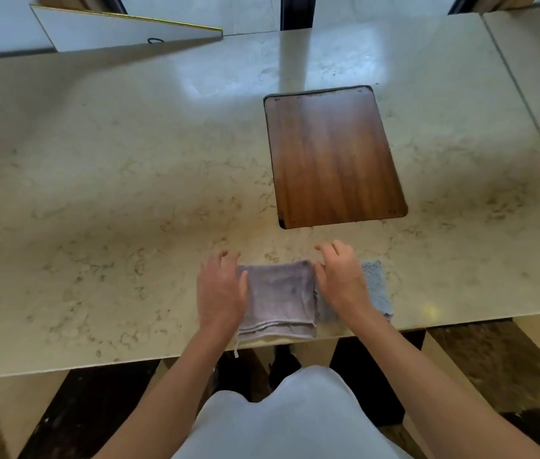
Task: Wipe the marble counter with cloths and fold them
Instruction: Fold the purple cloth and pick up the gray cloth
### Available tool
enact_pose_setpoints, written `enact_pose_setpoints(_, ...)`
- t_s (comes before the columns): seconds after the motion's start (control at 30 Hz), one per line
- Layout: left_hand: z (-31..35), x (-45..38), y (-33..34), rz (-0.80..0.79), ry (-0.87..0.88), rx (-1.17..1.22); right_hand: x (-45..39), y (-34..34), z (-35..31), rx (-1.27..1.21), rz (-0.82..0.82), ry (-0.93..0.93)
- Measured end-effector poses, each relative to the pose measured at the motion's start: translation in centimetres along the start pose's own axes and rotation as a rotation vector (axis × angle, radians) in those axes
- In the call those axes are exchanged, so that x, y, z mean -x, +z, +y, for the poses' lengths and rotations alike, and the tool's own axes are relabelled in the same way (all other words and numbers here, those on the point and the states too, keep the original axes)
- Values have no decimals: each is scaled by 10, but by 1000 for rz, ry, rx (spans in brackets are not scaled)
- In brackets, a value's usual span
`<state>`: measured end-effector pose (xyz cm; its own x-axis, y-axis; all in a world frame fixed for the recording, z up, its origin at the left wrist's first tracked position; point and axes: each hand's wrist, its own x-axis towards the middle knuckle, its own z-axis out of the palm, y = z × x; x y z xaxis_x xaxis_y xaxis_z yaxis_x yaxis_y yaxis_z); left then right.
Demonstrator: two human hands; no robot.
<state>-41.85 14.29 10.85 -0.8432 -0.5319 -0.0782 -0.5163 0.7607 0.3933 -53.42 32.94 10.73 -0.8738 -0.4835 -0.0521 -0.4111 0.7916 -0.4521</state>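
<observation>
Your left hand [221,289] and right hand [341,276] lie flat, fingers spread, flanking the folded purple cloth [277,299]; blue cloth [376,286] at its 3 o'clock, wooden board [335,157] at 12.

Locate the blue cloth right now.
Head view: the blue cloth lies at the marble counter's near edge, under the right hand, just right of the folded purple cloth.

No lettering, label, brand mark, number or sign can be read anywhere in the view, neither on the cloths, the marble table [129,180] nor the wooden inset panel [335,157]
</observation>
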Motion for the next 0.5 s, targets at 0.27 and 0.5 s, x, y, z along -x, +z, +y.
enact_pose_setpoints(0.27,-51,48,30,-254,332,-299,60,39,38,372,-286,-368)
enact_pose_setpoints(0.5,13,19,25,-145,217,-227,21,-17,77,-86,-31,15)
